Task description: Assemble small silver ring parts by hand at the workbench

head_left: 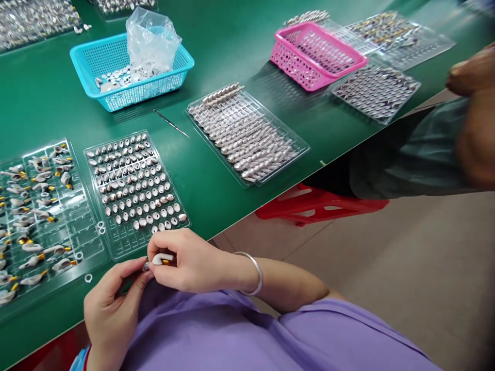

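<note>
Close to the table's front edge, my right hand (187, 260) pinches a white earbud housing (161, 258) with a short stem and a yellow strip. My left hand (116, 301) meets it from the side, thumb and forefinger closed on a small dark-and-silver part (146, 266), mostly hidden by the fingertips. Just beyond the hands lies a clear tray (126, 246) with rows of small oval white caps (141, 196). On the left, another clear tray (85, 219) carries earbud housings with yellow strips (42, 178). A small white ring (88, 278) rests near its corner.
A blue basket (83, 62) holds small white pieces and a plastic bag (149, 41). Tweezers (170, 123) lie before it. Further right are a tray of white stems (255, 144), a pink basket (297, 69) and more trays. A seated person (421, 149) and red stool (317, 206) are at right.
</note>
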### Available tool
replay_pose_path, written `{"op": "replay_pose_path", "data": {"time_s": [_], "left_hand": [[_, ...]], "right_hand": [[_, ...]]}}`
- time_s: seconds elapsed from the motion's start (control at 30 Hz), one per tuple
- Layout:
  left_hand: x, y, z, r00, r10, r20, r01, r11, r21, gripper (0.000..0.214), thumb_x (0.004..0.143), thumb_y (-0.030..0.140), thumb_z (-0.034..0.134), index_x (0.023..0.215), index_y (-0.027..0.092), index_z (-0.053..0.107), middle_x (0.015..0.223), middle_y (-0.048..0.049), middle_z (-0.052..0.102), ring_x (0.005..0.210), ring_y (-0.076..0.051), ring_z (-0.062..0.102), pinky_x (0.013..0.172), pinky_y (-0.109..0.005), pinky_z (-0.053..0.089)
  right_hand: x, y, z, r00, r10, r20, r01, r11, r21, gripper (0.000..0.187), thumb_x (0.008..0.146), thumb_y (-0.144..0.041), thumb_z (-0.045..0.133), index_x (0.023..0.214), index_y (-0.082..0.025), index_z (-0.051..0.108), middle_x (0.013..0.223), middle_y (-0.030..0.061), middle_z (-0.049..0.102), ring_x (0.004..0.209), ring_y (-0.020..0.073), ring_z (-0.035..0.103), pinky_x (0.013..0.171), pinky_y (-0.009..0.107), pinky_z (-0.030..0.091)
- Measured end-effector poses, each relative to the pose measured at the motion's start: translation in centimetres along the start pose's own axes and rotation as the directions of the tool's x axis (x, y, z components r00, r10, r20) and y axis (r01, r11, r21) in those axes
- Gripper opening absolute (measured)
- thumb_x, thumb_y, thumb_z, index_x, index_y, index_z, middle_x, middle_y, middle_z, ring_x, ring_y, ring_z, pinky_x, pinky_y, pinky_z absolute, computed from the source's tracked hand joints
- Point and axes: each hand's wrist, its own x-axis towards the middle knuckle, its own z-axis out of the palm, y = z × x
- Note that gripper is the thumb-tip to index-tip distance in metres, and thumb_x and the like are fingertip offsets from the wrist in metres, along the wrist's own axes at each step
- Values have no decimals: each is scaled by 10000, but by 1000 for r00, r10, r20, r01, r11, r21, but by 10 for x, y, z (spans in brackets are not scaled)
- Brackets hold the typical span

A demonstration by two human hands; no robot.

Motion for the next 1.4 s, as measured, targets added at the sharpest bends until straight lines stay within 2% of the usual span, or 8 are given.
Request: {"op": "replay_pose_path", "data": {"time_s": [0.1, 0.3, 0.53, 0.67, 0.83, 1.1, 1.3, 1.4], "left_hand": [[0, -3, -1, 991, 129, -21, -128, 991, 50, 160, 781, 185, 742, 925, 253, 739, 831, 27, 773, 693, -139, 710, 704, -220, 567], [-1, -2, -3, 974, 224, -17, -223, 974, 30, 244, 785, 94, 728, 965, 259, 723, 872, 49, 760, 741, -99, 698, 751, -169, 542], [-2, -1, -6, 971, 234, 47, -232, 971, -53, 270, 759, 64, 741, 929, 272, 722, 876, 62, 750, 730, -89, 683, 741, -160, 536], [-1, 3, -6, 992, 99, 76, -88, 986, -140, 251, 751, 99, 754, 899, 301, 737, 843, 71, 757, 723, -103, 695, 708, -162, 550], [1, 5, -7, 985, -87, 146, 121, 962, -245, 201, 720, 163, 788, 857, 305, 748, 783, 74, 743, 665, -102, 679, 626, -141, 546], [6, 3, -15, 983, 14, 183, 29, 973, -228, 181, 755, 127, 741, 844, 284, 726, 753, 59, 684, 648, -96, 624, 604, -147, 510], [20, 4, -35, 962, 33, 270, -4, 994, -107, 162, 830, 204, 680, 931, 317, 737, 808, 40, 656, 724, -109, 607, 646, -160, 490], [23, 3, -38, 964, 24, 263, 3, 995, -103, 166, 848, 231, 662, 959, 334, 732, 815, 40, 632, 723, -109, 586, 625, -164, 476]], "right_hand": [[0, -2, 1, 1000, 26, 6, -27, 1000, 15, 105, 718, -85, 580, 716, -161, 509, 635, -64, 486, 546, 58, 411, 523, 164, 327], [4, 2, 0, 982, 163, 99, -181, 961, 209, 122, 727, -133, 613, 780, -167, 508, 651, -69, 496, 575, 56, 436, 517, 150, 352], [8, 13, 3, 895, 272, 352, -432, 726, 536, 160, 694, -198, 683, 796, -142, 574, 610, -68, 544, 493, 43, 487, 452, 148, 429], [6, 16, 6, 899, 295, 325, -436, 688, 581, 152, 683, -183, 699, 761, -140, 576, 591, -75, 550, 458, 37, 492, 423, 142, 417], [6, 20, 3, 865, 261, 428, -485, 651, 584, 125, 748, -201, 660, 828, -140, 585, 626, -52, 615, 475, 54, 565, 509, 177, 466], [4, 29, 18, 897, 236, 374, -431, 654, 622, 252, 745, -322, 739, 824, -128, 599, 647, -41, 606, 538, 63, 565, 563, 192, 443], [5, 22, 3, 930, 78, 359, -273, 801, 533, 355, 794, -399, 720, 1006, -124, 644, 910, 18, 633, 825, 94, 579, 798, 233, 455], [5, 22, 0, 920, 92, 382, -316, 751, 580, 421, 775, -442, 730, 1030, -116, 657, 886, 20, 637, 785, 83, 587, 793, 235, 476]]}}
